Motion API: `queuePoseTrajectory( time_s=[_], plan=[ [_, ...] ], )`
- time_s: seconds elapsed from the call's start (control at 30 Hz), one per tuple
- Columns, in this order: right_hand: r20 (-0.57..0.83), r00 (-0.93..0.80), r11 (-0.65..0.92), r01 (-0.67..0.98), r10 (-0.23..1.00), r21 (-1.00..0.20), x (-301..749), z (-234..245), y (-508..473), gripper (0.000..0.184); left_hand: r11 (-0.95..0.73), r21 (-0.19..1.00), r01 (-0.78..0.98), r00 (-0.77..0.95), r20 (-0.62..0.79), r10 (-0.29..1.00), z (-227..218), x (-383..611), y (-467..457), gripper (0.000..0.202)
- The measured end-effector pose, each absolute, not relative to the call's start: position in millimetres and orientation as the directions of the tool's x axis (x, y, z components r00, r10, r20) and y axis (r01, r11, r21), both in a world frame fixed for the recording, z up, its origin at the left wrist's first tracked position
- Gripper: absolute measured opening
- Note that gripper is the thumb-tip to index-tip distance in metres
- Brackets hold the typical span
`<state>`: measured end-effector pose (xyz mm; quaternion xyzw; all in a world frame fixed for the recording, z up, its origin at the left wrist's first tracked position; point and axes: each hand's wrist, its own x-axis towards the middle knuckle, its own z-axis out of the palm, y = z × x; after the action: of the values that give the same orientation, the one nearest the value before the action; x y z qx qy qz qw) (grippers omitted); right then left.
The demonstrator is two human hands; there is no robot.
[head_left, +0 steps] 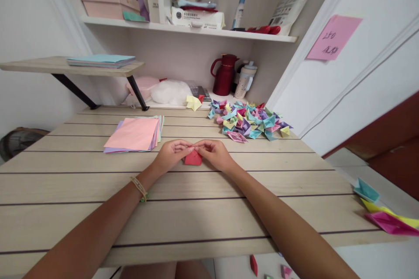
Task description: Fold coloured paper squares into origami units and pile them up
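Note:
A small folded piece of red paper [193, 158] rests at the middle of the slatted table, its top edge pinched between both hands. My left hand [173, 153] is closed, thumb and fingers on the paper's upper left. From the other side my right hand [213, 152] grips the upper right the same way. The fingertips of the two hands meet, and they hide the top of the fold. To the left of my hands lies a stack of square coloured paper [132, 134], with a pink sheet uppermost.
Many folded paper boats [252, 120] are heaped at the back right. Larger boats [389, 222] sit at the right edge. A raised wooden shelf [42, 65] on black brackets stands back left, bearing more paper [101, 60]. A red jug [224, 75] and a cup [245, 80] stand behind.

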<state>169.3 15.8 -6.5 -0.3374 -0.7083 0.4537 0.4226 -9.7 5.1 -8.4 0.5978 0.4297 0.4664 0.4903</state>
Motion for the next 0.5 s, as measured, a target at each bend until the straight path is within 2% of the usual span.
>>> queuePoseTrajectory(
  time_s=[0.07, 0.13, 0.2, 0.33, 0.5],
  plan=[
    [0.299, -0.412, 0.339, 0.025, 0.861, -0.941, 167.7, -6.9, 15.1, 0.03, -0.105, 0.994, 0.02, 0.152, 0.1, 0.983, -7.4, -10.4, 6.2, 0.029],
    [0.308, -0.421, 0.321, -0.043, 0.853, -0.946, 167.0, -7.5, 15.0, 0.045, -0.047, 0.998, -0.041, 0.111, 0.051, 0.993, -6.0, -12.3, 7.0, 0.029],
    [0.332, -0.446, 0.341, -0.061, 0.831, -0.938, 167.7, -7.7, 14.9, 0.052, 0.001, 0.994, -0.11, 0.104, 0.01, 0.994, -4.8, -14.5, 7.4, 0.029],
    [0.434, -0.467, 0.528, 0.085, 0.77, -0.845, 171.3, -6.1, 14.3, 0.036, 0.073, 0.985, -0.155, 0.163, -0.047, 0.986, -3.8, -17.0, 6.8, 0.027],
    [0.539, -0.458, 0.679, 0.227, 0.707, -0.698, 174.8, -2.2, 14.3, 0.032, 0.114, 0.988, -0.104, 0.249, -0.085, 0.965, -3.3, -16.6, 5.5, 0.026]
  ],
)
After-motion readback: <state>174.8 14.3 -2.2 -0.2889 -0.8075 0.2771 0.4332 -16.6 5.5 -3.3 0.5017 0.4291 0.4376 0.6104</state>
